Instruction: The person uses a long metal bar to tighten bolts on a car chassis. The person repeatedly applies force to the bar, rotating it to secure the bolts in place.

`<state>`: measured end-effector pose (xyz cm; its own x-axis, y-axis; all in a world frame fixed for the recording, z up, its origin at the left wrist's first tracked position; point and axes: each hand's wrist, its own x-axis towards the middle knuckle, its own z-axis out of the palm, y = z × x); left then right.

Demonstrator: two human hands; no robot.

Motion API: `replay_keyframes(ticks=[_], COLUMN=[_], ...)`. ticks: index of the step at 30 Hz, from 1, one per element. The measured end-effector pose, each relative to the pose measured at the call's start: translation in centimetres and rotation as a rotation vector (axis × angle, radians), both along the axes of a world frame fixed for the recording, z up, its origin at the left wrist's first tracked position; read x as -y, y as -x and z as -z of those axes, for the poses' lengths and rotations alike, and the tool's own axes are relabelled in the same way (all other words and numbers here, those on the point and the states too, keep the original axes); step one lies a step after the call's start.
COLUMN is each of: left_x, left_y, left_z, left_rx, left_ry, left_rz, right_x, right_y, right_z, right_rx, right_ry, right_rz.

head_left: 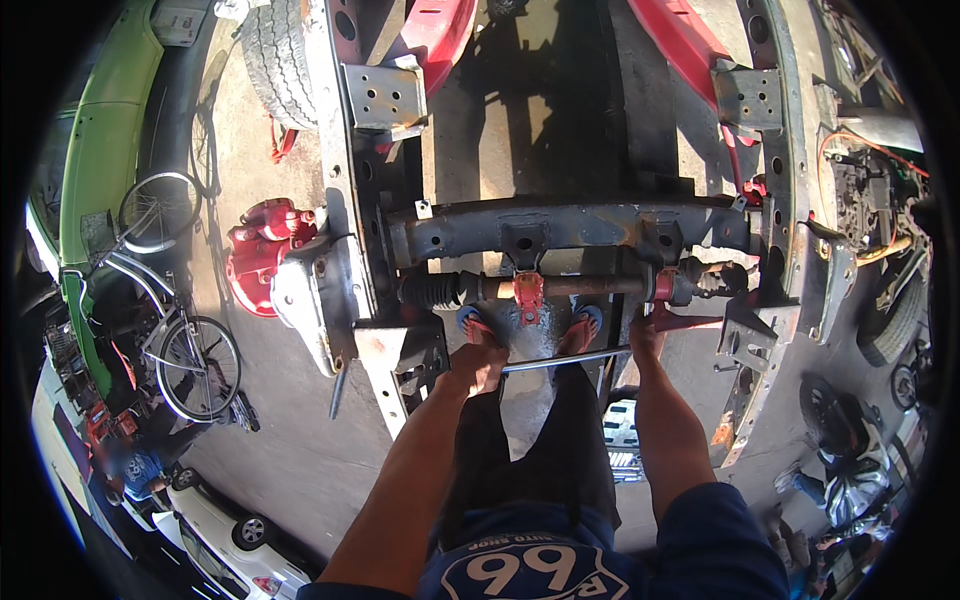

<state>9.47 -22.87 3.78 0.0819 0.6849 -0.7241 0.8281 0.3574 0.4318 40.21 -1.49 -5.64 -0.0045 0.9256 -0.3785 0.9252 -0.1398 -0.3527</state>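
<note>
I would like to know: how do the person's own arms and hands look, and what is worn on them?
The left arm and right arm have short, dark blue sleeves, with the forearms uncovered. No glove shows on the left hand or right hand, and I see no watch. Anything as small as a ring is hard to tell.

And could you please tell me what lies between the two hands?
In the head view, a slim metal bar stretches between the left hand and the right hand.
</note>
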Motion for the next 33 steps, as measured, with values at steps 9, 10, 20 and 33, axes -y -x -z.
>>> replay_keyframes(ticks=[9,10,20,33], left_x=[-2.1,-1.6,3.0,2.5], left_y=[0.7,0.8,-0.1,-2.7], left_z=[-0.2,0.8,11.1,24.1], left_rx=[0.012,0.022,0.097,0.250], left_ry=[0.034,-0.023,-0.496,-0.364], left_rz=[0.105,0.117,-0.065,0.038], right_x=[0.0,0.3,-0.1,1.0], right_y=[0.8,0.6,-2.8,-6.5], right_z=[-1.0,-0.4,3.3,5.8], right_rx=[0.034,0.081,0.072,0.072], right_ry=[-0.008,-0.106,0.126,-0.062], right_rz=[0.027,-0.001,-0.050,-0.284])
